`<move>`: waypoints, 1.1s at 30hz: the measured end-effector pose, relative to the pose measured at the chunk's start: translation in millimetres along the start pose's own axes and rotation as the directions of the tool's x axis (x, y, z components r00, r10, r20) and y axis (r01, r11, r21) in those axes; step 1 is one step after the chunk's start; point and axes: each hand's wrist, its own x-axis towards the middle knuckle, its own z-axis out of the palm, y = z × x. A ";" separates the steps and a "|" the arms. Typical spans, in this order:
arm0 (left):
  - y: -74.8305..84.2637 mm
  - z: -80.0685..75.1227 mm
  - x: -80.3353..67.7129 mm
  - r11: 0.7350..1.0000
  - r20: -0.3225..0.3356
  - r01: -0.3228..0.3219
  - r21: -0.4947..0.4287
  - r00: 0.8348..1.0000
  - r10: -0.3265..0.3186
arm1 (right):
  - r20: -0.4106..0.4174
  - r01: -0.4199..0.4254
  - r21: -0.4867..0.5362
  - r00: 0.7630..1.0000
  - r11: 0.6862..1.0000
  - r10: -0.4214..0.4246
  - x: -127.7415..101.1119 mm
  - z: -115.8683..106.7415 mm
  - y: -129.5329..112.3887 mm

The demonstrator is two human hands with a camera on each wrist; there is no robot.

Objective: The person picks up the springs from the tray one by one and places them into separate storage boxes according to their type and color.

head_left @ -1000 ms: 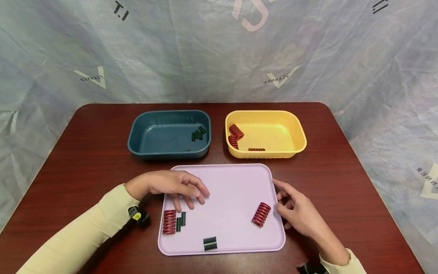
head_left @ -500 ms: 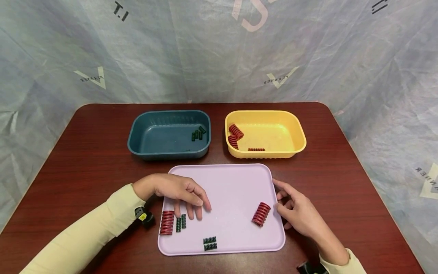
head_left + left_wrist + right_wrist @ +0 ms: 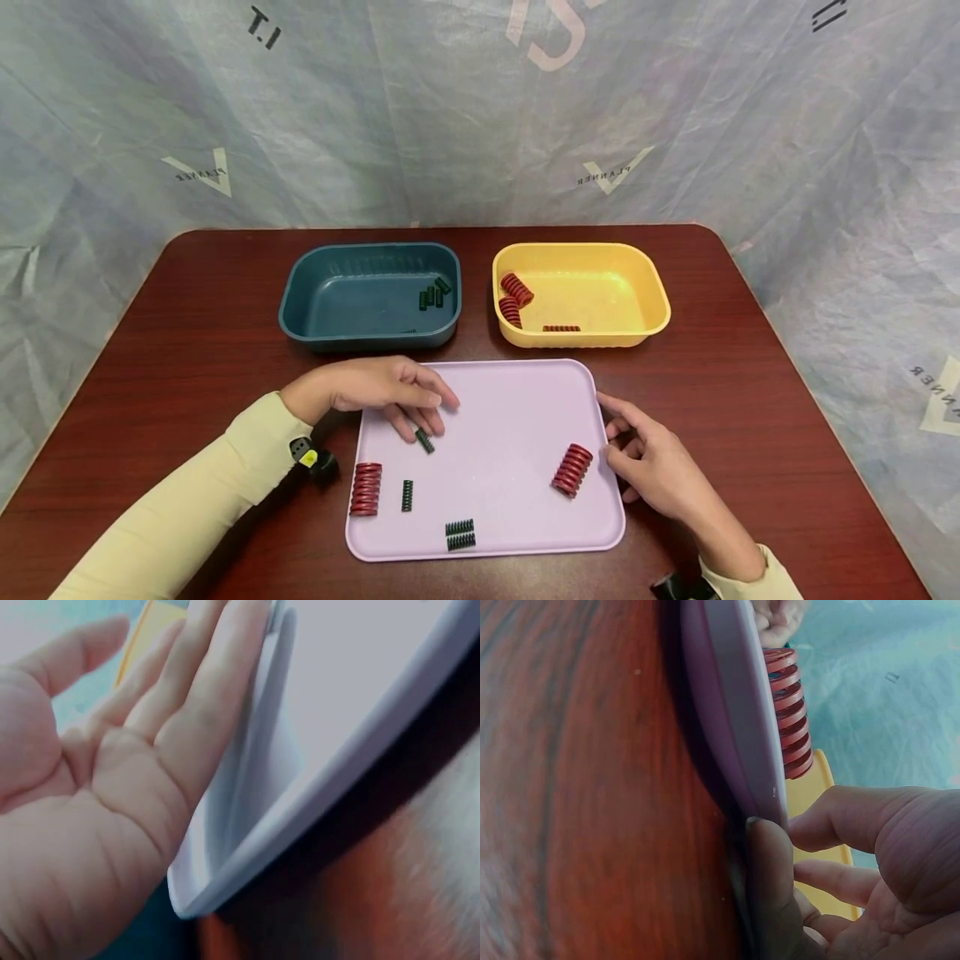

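Left hand (image 3: 390,392) loosely spread, fingers nearly straight, tips at one end of a green spring (image 3: 426,443) slanting on the tray (image 3: 510,408); can't tell if touching. Right hand (image 3: 648,458) curled, thumb and finger pinching tray's right rim, near a red spring (image 3: 572,471). Beyond: blue tub (image 3: 360,300) with green springs (image 3: 439,297), yellow tub (image 3: 600,296) with red springs (image 3: 510,312).

Tray (image 3: 517,408) is lilac. On it: red coil springs (image 3: 572,471), dark green coil springs (image 3: 460,542). Beyond it: teal basin (image 3: 367,342), yellow basin (image 3: 585,340). Under it: reddish-brown, dark-streaked tabletop (image 3: 712,400).
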 end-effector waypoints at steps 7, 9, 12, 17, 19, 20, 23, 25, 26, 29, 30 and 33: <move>-0.4 -15.2 -2.9 0.997 -0.145 -0.073 -0.027 0.987 0.068 | 0.004 -0.004 -0.002 1.000 1.000 0.004 -1.4 0.8 0.6; -1.3 -16.8 -3.3 0.997 -0.148 -0.078 -0.027 0.986 0.073 | 0.004 -0.003 -0.003 1.000 1.000 0.003 -1.8 1.0 0.7; -2.5 -17.5 -3.8 0.996 -0.149 -0.087 -0.023 0.985 0.082 | 0.004 -0.004 -0.001 1.000 1.000 0.004 -2.0 1.0 0.0; -2.9 -16.1 -6.7 0.994 -0.169 -0.111 0.001 0.979 0.110 | 0.006 -0.005 0.004 1.000 1.000 0.005 -1.7 0.6 -1.5; -3.0 -15.5 -7.6 0.992 -0.178 -0.123 0.012 0.976 0.123 | 0.005 -0.004 0.005 1.000 1.000 0.004 -1.6 0.5 -1.7; -3.2 -15.0 -7.6 0.992 -0.185 -0.124 0.015 0.975 0.125 | 0.006 -0.003 0.006 1.000 1.000 0.003 -1.6 0.4 -1.8; -5.2 -13.6 -6.4 0.992 -0.197 -0.128 0.022 0.972 0.130 | 0.004 0.002 0.009 1.000 1.000 -0.002 -1.4 0.3 -1.7; -7.0 -12.5 -5.3 0.991 -0.202 -0.131 0.021 0.970 0.133 | 0.005 0.004 0.008 1.000 1.000 -0.004 -1.1 0.3 -1.6; -8.1 -12.0 -5.0 0.991 -0.203 -0.134 0.020 0.970 0.136 | 0.005 0.005 0.009 1.000 1.000 -0.005 -1.1 0.3 -1.3; -10.1 -11.4 -4.9 0.988 -0.207 -0.152 0.037 0.966 0.156 | 0.007 0.006 0.009 1.000 1.000 -0.006 -1.3 0.4 -0.7; -10.2 -11.2 -5.0 0.987 -0.209 -0.157 0.043 0.964 0.163 | 0.007 0.006 0.010 1.000 1.000 -0.006 -1.4 0.5 -0.5; -9.7 -10.8 -5.4 0.985 -0.213 -0.162 0.067 0.962 0.173 | 0.007 0.005 0.009 1.000 1.000 -0.005 -1.6 0.4 -0.4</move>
